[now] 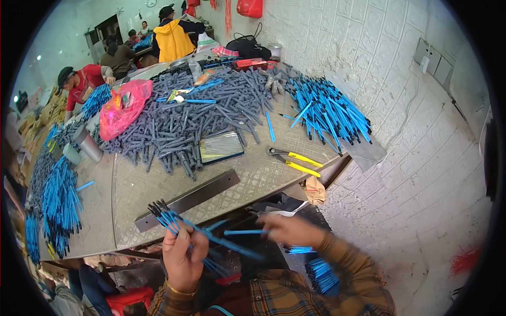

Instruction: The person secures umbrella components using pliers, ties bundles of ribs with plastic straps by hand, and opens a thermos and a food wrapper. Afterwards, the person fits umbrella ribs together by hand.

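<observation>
My left hand point(182, 258) grips a bunch of thin blue rods with black tips point(174, 218), fanned out up and to the left, just off the near edge of the metal table point(158, 184). My right hand point(287, 230) pinches a single blue rod point(243, 232) lying level, its free end pointing at the bunch. More blue rods point(321, 274) rest in my lap below the right forearm.
On the table lie a big heap of grey tubes point(200, 118), a pile of blue rods point(329, 113) at the right, yellow-handled pliers point(295, 160), a flat metal bar point(187, 199), a pink bag point(124, 108) and a metal cup point(87, 144). Other people work at the far end.
</observation>
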### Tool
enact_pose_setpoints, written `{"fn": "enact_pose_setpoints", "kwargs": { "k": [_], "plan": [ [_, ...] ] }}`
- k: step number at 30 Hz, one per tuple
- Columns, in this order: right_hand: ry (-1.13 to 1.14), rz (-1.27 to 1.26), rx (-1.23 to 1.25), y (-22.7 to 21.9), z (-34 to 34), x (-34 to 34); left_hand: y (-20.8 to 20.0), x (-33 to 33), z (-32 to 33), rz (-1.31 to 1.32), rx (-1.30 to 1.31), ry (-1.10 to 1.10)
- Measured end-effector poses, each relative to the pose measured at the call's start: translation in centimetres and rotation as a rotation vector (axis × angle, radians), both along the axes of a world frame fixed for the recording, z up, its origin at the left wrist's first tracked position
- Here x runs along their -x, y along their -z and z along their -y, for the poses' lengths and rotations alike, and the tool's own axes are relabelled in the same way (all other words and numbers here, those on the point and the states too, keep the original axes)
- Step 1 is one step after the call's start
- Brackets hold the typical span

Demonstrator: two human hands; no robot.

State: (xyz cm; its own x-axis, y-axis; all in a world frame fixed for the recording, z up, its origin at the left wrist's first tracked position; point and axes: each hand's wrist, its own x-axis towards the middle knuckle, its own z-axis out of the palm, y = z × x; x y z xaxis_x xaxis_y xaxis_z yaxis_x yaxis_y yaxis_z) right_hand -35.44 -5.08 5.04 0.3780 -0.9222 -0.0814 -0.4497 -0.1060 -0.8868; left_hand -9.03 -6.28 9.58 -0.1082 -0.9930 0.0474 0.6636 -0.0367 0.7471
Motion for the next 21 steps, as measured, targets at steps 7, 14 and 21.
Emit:
{"fn": "enact_pose_setpoints", "kwargs": {
  "k": [7, 14, 21],
  "plan": [
    [0.734, -1.047, 0.736, -2.5, 7.6, 16.9, -0.7, -2.0, -0.4, -0.012, 0.048, 0.448],
    [0.688, -1.035, 0.673, 1.0, 9.5, 20.2, -0.7, -2.1, 0.5, 0.125, 0.005, 0.499],
    [0.564, -0.497, 0.973, -3.5, 8.6, 9.4, -3.5, 0.2, 2.0, 0.045, -0.127, 0.175]
  ]
}}
